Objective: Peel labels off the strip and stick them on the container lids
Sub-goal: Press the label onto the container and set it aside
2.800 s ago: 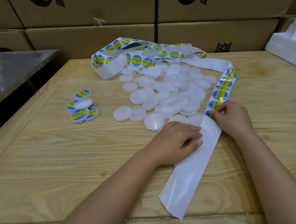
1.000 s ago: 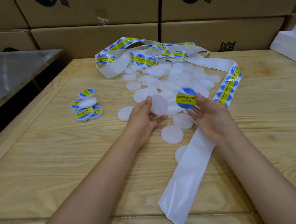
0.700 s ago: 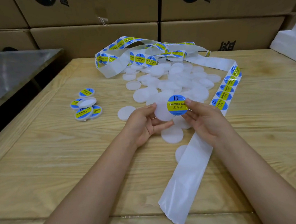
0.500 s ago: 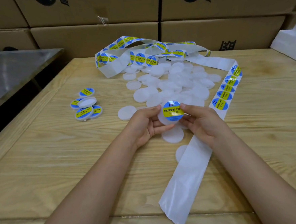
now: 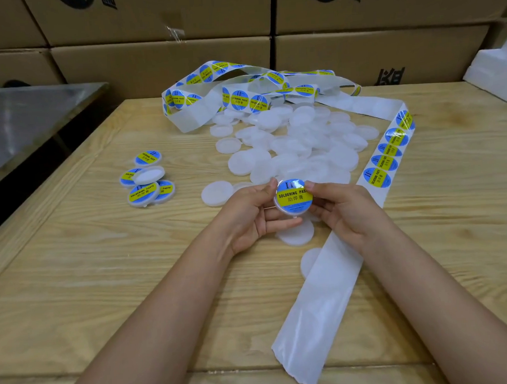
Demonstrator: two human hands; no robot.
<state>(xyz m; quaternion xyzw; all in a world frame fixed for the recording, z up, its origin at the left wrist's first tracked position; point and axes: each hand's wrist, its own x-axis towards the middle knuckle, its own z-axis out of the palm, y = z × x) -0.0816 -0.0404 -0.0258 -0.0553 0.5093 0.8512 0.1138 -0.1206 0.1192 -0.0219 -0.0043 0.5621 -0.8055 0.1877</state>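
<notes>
Filling the far side, stacked brown cardboard boxes (image 5: 162,63) with dark printed marks form a flat, matte wall. Below them spreads a pale wooden table (image 5: 87,278) with strong grain and a raised border. To its left sits a dull grey metal surface (image 5: 16,124), and at the right edge a blocky piece of white foam (image 5: 496,76). A long, glossy, translucent white strip (image 5: 320,301) runs from the near table edge, bare and slightly wrinkled, up the right side. There it carries round blue-and-yellow labels (image 5: 377,178) in a row, then it coils in loose loops at the back. Inside that curve lies a loose pile of lids (image 5: 306,149), frosted white plastic discs overlapping one another. A further plain disc (image 5: 296,233) lies just below the hands, and another (image 5: 309,261) is half covered by the strip. Well apart, on the left, a small cluster of labelled lids (image 5: 143,194) rests on the wood, with one lid (image 5: 149,175) showing only white on top of them. Above the table's middle, the left hand (image 5: 248,219) and right hand (image 5: 343,212) hold a single lid (image 5: 295,208) between them. Both thumbs are on its rim at either side and the fingers are curled beneath. Its round label (image 5: 294,195) faces up, shiny, reading "SOLDERING PAS" on a yellow band, and the right thumb covers the label's right edge.
</notes>
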